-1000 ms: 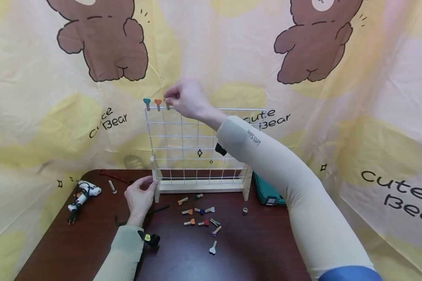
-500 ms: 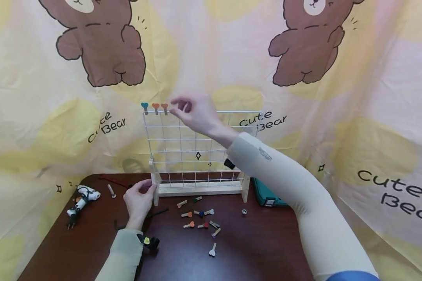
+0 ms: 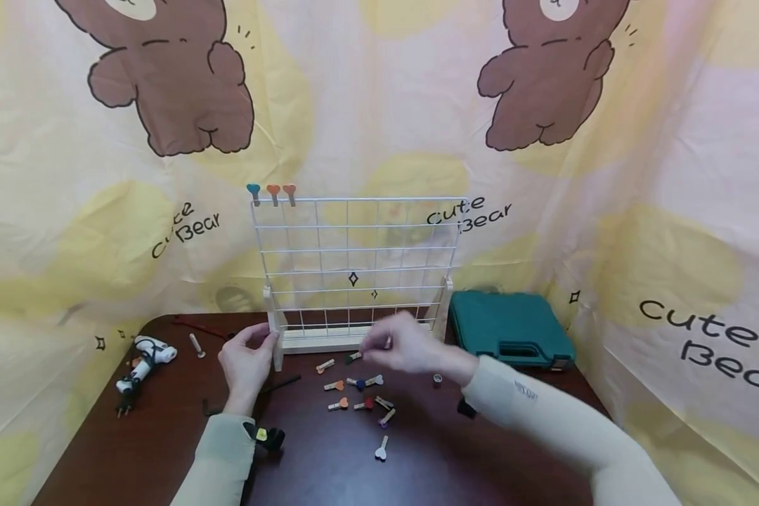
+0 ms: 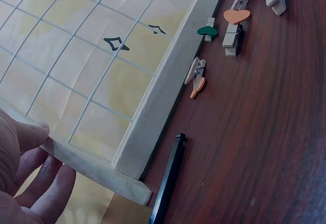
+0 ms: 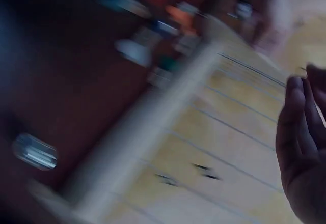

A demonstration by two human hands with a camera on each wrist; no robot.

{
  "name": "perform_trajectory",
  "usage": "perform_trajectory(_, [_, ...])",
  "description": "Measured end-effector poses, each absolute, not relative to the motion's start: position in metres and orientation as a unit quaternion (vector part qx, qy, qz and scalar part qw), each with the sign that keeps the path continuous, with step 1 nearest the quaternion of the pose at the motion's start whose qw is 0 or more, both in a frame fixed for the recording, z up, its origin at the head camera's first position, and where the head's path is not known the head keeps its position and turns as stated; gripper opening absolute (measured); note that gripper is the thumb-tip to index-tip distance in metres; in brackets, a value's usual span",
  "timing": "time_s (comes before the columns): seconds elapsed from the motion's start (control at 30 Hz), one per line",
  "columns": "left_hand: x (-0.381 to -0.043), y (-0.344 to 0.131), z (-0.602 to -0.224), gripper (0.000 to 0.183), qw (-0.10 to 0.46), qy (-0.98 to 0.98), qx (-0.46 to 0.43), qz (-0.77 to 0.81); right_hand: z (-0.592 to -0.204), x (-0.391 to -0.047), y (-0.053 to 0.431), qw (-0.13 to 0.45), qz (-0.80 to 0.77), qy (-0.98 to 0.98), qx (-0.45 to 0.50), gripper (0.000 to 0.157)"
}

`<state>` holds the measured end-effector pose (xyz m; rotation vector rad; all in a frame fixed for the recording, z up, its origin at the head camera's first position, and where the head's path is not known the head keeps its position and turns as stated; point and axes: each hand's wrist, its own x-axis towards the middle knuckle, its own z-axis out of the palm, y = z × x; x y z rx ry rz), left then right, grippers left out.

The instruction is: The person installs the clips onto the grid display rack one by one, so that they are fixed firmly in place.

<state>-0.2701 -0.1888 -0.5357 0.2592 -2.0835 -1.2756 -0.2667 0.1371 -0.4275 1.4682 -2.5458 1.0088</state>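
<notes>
My left hand (image 3: 247, 357) grips the left wooden upright of a white wire grid rack (image 3: 348, 249), thumb on one face and fingers on the other (image 4: 38, 173). My right hand (image 3: 405, 343), blurred, hovers low before the rack with loosely bent fingers and nothing seen in them. Its fingertips overlap a clothespin with a green heart (image 3: 354, 356) in the head view. Several heart clothespins lie on the table, among them an orange one (image 3: 338, 404), a red one (image 3: 364, 404) and a white one (image 3: 381, 448). A teal clothespin (image 3: 254, 195) and two orange ones (image 3: 274, 195) stand clipped on the top wire's left end.
A green plastic case (image 3: 512, 327) lies right of the rack. Far left are a white glue gun (image 3: 142, 362) and a bolt (image 3: 196, 346). A black hex key (image 3: 282, 384) lies near my left hand, and a small metal ring (image 3: 437, 380) at the right.
My right hand has let go of the third clothespin on the top wire, then moved down and right to the table clothespins. My left hand has kept its grip on the upright.
</notes>
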Motion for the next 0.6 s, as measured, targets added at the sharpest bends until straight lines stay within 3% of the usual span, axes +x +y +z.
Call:
perform_trajectory(0.13, [-0.272,-0.186,-0.536,0.019,0.333,-0.797,0.099,-0.493,-0.479,-0.249,0.156,-0.072,0.280,-0.811,0.508,0.013])
perform_trajectory(0.23, [-0.272,-0.185,-0.535,0.020,0.327,-0.798,0.095,-0.497,-0.503,-0.235,0.163,-0.107,0.241,-0.793,0.550,0.016])
perform_trajectory(0.6, [-0.269,-0.188,-0.534,0.021,0.313,-0.807,0.110,-0.489,-0.525,-0.204,0.154,-0.082,0.059,-0.781,0.616,0.030])
